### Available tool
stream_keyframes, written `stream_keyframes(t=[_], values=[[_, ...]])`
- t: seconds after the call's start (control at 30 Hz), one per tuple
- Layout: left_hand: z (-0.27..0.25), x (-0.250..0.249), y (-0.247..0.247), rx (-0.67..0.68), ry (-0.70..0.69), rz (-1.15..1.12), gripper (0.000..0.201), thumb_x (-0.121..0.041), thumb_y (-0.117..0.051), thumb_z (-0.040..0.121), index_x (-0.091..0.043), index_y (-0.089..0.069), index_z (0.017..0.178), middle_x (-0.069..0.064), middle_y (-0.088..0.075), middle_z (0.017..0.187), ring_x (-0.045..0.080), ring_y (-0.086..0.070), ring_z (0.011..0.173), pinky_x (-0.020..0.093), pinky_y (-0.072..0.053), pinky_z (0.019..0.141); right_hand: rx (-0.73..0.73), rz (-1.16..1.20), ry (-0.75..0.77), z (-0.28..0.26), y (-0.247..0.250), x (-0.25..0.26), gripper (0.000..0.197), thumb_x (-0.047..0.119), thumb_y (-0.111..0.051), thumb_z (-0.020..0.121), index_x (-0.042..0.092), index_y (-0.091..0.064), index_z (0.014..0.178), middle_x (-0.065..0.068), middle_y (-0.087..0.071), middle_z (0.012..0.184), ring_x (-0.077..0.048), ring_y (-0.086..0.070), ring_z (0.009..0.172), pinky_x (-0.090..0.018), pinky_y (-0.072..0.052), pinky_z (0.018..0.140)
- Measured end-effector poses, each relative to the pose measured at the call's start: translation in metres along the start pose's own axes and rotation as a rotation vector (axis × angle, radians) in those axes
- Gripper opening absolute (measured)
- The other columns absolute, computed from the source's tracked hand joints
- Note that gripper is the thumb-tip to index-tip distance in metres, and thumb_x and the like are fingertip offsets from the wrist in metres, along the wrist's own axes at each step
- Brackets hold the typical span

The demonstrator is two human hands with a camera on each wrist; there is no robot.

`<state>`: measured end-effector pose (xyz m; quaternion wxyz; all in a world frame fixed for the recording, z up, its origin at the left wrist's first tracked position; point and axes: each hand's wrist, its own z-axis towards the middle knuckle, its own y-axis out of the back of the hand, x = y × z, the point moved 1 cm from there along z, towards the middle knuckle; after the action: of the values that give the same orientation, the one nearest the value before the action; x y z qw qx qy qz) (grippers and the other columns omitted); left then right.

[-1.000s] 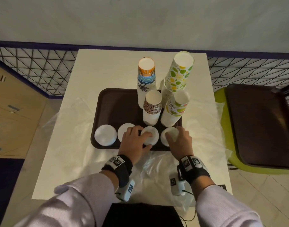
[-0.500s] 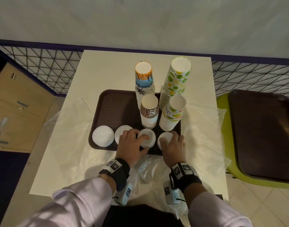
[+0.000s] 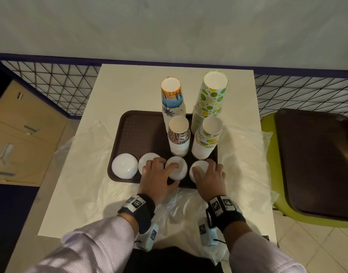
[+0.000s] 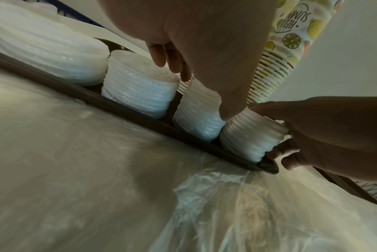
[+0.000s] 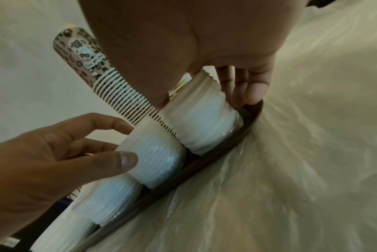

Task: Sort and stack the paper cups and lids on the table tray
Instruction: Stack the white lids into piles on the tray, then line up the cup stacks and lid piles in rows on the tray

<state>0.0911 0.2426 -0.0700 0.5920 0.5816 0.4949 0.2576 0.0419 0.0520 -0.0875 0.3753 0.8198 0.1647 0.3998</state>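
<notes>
My left hand (image 3: 157,179) curls thumb and fingers round the third lid stack (image 3: 177,170); my right hand (image 3: 210,177) grips the fourth lid stack (image 3: 199,168) beside it. Both stacks stand along the near edge of the brown tray (image 3: 137,134), with four upside-down cup stacks (image 3: 179,135) just behind them.

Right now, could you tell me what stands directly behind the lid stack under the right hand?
The Hello Summer cup stack stands behind the lid stack on the tray. The right hand hides whether they touch.
</notes>
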Motion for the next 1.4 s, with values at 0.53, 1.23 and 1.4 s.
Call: stream_keyframes(t=[0.53,1.23,1.4], values=[[-0.002,0.002,0.027,-0.158,-0.028,-0.116,0.045,-0.062,-0.059,0.086,-0.039,-0.063,0.124,0.005,-0.049,0.129,0.027,-0.044,0.115,0.044,-0.043,0.099,-0.152,0.030,0.077,-0.014,0.014,-0.003,0.061,0.050,-0.060,0.091,0.014,-0.045,0.140,-0.013,-0.044,0.131,-0.038,-0.044,0.115,-0.046,-0.040,0.096],[0.128,-0.019,0.194,-0.115,-0.114,-0.476,0.104,-0.009,-0.078,0.083,-0.044,-0.021,0.161,0.009,-0.031,0.159,0.025,-0.039,0.146,0.035,-0.039,0.117,-0.218,-0.024,0.433,0.020,0.233,0.158,0.067,0.038,-0.058,0.089,0.026,-0.029,0.148,-0.012,-0.033,0.143,-0.032,-0.048,0.123,-0.035,-0.039,0.097],[0.139,-0.017,0.195,-0.086,-0.137,-0.457,0.087,-0.019,-0.079,0.085,-0.039,-0.034,0.157,0.006,-0.044,0.152,0.022,-0.045,0.139,0.025,-0.035,0.109,-0.007,-0.298,0.350,0.045,0.232,0.177,0.069,0.047,-0.053,0.093,0.038,-0.022,0.155,-0.018,-0.026,0.153,-0.041,-0.052,0.126,-0.043,-0.041,0.104]])
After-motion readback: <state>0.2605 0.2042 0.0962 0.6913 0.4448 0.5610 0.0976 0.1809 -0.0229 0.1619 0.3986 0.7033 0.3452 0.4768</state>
